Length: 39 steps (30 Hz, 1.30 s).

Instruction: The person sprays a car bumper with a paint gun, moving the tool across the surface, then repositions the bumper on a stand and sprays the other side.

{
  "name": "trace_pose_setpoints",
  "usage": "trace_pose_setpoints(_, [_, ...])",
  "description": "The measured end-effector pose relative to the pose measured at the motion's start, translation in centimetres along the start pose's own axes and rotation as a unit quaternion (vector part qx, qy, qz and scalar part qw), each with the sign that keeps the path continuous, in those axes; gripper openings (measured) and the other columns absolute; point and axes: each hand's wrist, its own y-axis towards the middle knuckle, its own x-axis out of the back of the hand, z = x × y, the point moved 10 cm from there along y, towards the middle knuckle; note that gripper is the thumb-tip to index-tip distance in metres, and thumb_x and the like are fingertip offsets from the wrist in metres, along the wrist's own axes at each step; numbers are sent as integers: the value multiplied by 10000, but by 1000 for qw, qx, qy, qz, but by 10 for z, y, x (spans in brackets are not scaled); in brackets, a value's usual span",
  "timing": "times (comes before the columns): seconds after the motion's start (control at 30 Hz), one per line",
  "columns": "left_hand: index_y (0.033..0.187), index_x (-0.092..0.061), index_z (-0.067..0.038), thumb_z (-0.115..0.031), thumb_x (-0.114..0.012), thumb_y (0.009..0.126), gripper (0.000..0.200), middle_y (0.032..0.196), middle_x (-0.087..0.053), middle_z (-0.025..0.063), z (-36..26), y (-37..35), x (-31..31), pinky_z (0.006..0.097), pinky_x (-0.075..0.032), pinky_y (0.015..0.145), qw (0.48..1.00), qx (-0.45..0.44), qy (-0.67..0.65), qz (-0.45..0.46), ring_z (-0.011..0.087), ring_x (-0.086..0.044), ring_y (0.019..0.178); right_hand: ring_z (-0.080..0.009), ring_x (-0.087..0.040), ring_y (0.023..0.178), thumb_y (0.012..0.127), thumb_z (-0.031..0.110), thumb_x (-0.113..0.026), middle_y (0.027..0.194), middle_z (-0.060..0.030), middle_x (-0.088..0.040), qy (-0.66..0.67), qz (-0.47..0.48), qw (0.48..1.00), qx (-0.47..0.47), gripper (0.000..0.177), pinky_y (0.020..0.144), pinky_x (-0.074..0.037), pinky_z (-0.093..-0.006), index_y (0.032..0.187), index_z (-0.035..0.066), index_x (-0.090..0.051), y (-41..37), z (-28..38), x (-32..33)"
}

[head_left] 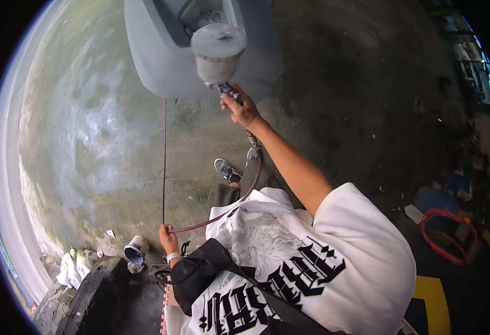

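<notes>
Hand nearest the body, the left hand (168, 237), is clenched around a thin red air hose (222, 216) just beside the white T-shirt (334, 262). A small paint can (136, 249) lies near it on the concrete floor (88, 139). Farther out, the right hand (242, 109) grips a spray gun (218, 56) at arm's length, its cup held before a grey car body panel (155, 61).
</notes>
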Motion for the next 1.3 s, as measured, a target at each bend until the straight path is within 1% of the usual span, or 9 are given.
trace_pose_setpoints(0.2, [922, -557, -37, -80, -610, 902, 71, 908, -596, 176, -16, 17, -24, 460, -461, 761, 998, -58, 12, 31, 408, -574, 872, -81, -565, 688, 973, 356, -582, 798, -15, -597, 65, -79, 994, -40, 321, 441, -423, -223, 1150, 92, -540, -26, -2, 103])
trace_pose_setpoints(0.27, [917, -559, -34, -81, -619, 896, 79, 899, -595, 184, -42, 19, -28, 459, -462, 762, 994, -97, 52, 21, 414, -571, 870, -70, -560, 691, 978, 364, -571, 804, -13, -590, 89, -99, 991, -24, 313, 351, -347, -195, 1161, 114, -529, -34, -3, 133])
trace_pose_setpoints(0.47, [887, -544, -32, -53, -641, 852, 105, 845, -567, 165, -94, 16, -31, 453, -450, 725, 992, -104, 63, 33, 400, -557, 819, -81, -562, 705, 981, 386, -559, 803, -33, -582, 116, -141, 983, -19, 340, 355, -353, -211, 1169, 104, -525, -42, -25, 192])
trace_pose_setpoints(0.67, [860, -537, -25, -62, -658, 837, 128, 838, -550, 164, -62, 2, -33, 456, -439, 710, 988, -133, 71, 31, 398, -550, 804, -82, -519, 620, 975, 429, -558, 796, -13, -577, 79, -264, 961, -25, 334, 346, -350, -210, 1078, 113, -527, -55, -58, 226])
trace_pose_setpoints(0.83, [872, -548, -25, -66, -660, 836, 124, 852, -562, 163, -37, 18, -18, 454, -449, 720, 990, -78, 80, 91, 396, -557, 813, -81, -536, 630, 970, 435, -564, 788, -2, -569, 36, -351, 935, -26, 317, 345, -361, -213, 1030, 126, -529, -62, -70, 224])
trace_pose_setpoints(1.0, [871, -542, -26, -41, -660, 830, 126, 859, -562, 160, -24, 48, 10, 433, -457, 728, 986, -87, 85, 112, 384, -566, 820, -102, -565, 703, 967, 417, -569, 828, -17, -567, 132, -282, 950, 12, 353, 351, -370, -222, 1146, 119, -507, -63, -73, 178])
trace_pose_setpoints(1.13, [874, -541, -20, -14, -663, 814, 136, 876, -570, 170, 5, 69, 47, 436, -464, 746, 982, -166, 83, 34, 398, -559, 828, -111, -571, 734, 968, 412, -564, 862, -32, -571, 152, -252, 955, 34, 384, 359, -375, -223, 1202, 117, -488, -65, -62, 115])
trace_pose_setpoints(1.17, [872, -542, -15, -8, -663, 808, 137, 890, -576, 179, 31, 76, 48, 443, -468, 763, 988, -110, 82, 71, 412, -565, 852, -112, -572, 742, 969, 412, -563, 872, -35, -574, 151, -244, 957, 33, 390, 363, -378, -223, 1213, 117, -488, -64, -63, 97])
trace_pose_setpoints(1.3, [866, -542, -10, 9, -656, 790, 139, 891, -574, 186, 32, 77, 76, 454, -466, 779, 988, -123, 85, 39, 419, -566, 883, -110, -573, 770, 973, 414, -558, 899, -36, -581, 136, -213, 966, 54, 416, 385, -393, -215, 1254, 117, -480, -56, -56, 40])
